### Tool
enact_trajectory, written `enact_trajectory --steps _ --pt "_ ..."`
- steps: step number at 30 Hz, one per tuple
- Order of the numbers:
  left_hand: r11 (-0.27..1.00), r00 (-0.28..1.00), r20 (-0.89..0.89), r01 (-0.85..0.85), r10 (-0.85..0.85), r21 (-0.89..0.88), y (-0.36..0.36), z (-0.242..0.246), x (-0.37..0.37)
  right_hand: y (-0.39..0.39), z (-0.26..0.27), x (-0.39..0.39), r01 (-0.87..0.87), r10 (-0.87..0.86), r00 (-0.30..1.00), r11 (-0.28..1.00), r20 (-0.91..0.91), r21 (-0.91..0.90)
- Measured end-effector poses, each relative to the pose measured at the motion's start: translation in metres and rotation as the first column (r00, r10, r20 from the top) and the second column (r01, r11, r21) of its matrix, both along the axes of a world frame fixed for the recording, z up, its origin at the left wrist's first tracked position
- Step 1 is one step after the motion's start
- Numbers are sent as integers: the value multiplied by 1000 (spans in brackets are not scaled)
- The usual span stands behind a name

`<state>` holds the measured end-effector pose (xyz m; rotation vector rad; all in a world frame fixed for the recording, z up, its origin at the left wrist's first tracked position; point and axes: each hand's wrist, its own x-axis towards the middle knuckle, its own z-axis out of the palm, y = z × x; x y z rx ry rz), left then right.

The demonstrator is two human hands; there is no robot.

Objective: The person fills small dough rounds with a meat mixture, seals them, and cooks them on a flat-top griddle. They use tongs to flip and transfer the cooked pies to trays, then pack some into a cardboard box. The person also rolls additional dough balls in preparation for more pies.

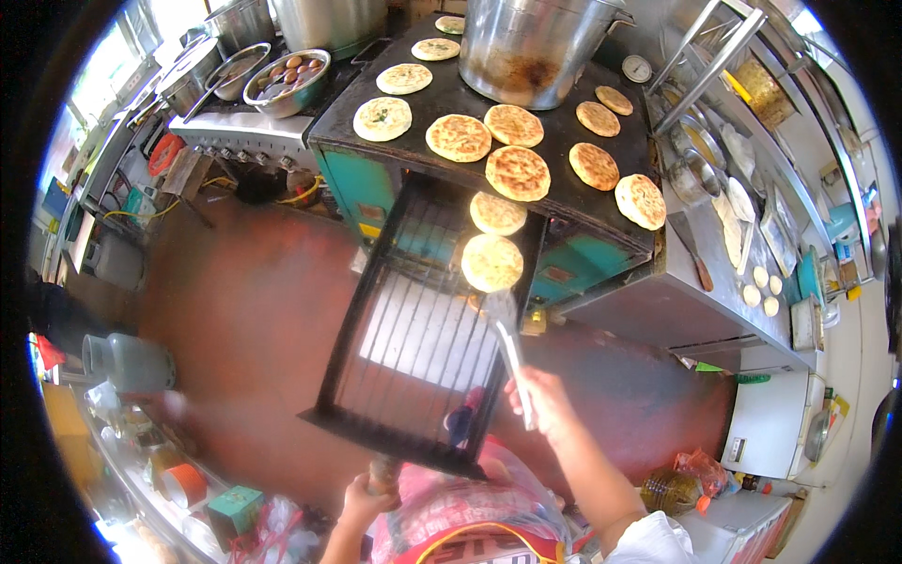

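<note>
My right hand (546, 405) grips the handle of a metal spatula (511, 352), whose blade is at the near edge of a round flatbread (492, 262). That bread and a paler flatbread (497, 213) behind it lie at the right side of a barred black metal rack drawer (416, 310), pulled out from under the griddle. My left hand (370, 497) is closed around the drawer's front handle (384, 474). On the black griddle (437, 166) above are several flatbreads, browned ones such as one flatbread (518, 173) at the front edge, and pale ones such as another flatbread (382, 118) at the left.
A large steel pot (532, 49) stands on the griddle. At left, a bowl of eggs (287, 81) sits on a gas stove (246, 130). The steel counter (719, 268) at right holds a wooden-handled knife or scraper (694, 254) and dough balls (760, 276). A gas cylinder (141, 362) stands on the floor.
</note>
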<state>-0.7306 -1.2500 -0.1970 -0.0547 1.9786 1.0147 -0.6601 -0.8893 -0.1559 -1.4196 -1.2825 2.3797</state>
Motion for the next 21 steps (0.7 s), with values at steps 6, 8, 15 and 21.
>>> enact_trajectory --steps 6,8,15,21 --pt "1000 999 -37 17 -17 -7 -17 -29 9 36 -33 -61 108 -99 985 992 -141 65" --pt "1000 998 -62 22 -23 -12 -19 -31 7 33 -21 -54 136 -124 979 989 -160 62" --pt "1000 1000 -24 13 -12 14 -2 -3 2 59 38 -18 287 -242 946 934 -215 214" --pt "1000 1000 -17 19 -18 25 -5 -2 1 105 44 -45 314 -287 944 931 -162 186"
